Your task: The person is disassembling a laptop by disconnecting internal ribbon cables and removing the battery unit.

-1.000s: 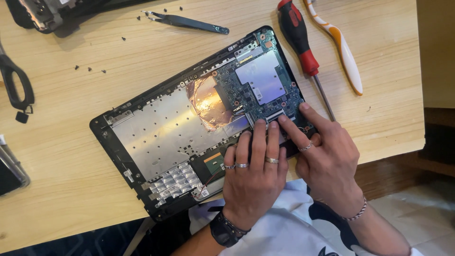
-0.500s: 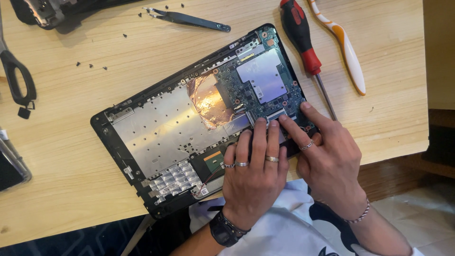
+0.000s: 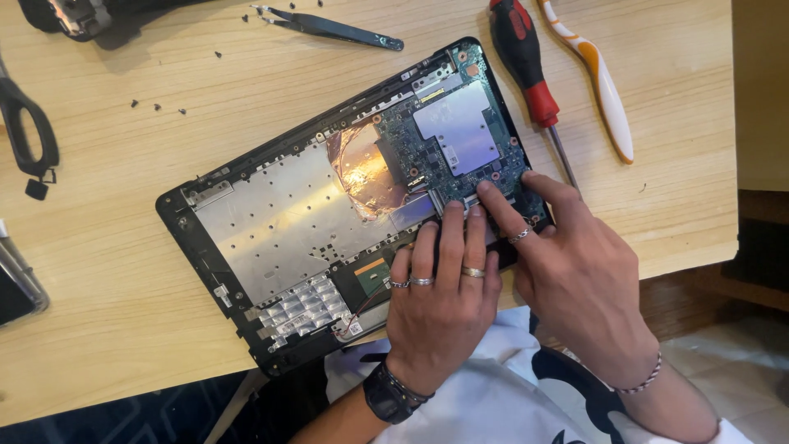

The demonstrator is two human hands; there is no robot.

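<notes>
Both hands pressing flat, fingers extended, gripping nothing: left hand (image 3: 440, 304) and right hand (image 3: 575, 271) on opened laptop base (image 3: 271, 222), fingertips (image 3: 485, 191) touching green circuit board (image 3: 444, 140). Red screwdriver (image 3: 526, 70) lying just beyond fingers on worktop (image 3: 107, 247).

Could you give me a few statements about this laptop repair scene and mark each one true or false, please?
1. Both hands rest on the opened laptop base. True.
2. The right hand holds the red-handled screwdriver. False: the screwdriver lies untouched on the wooden table, beside the laptop.
3. The left hand wears rings and a dark wristwatch. True.
4. The orange and white pry tool lies inside the laptop. False: it lies on the table, right of the screwdriver.
5. Black tweezers lie on the table beyond the laptop. True.
</notes>
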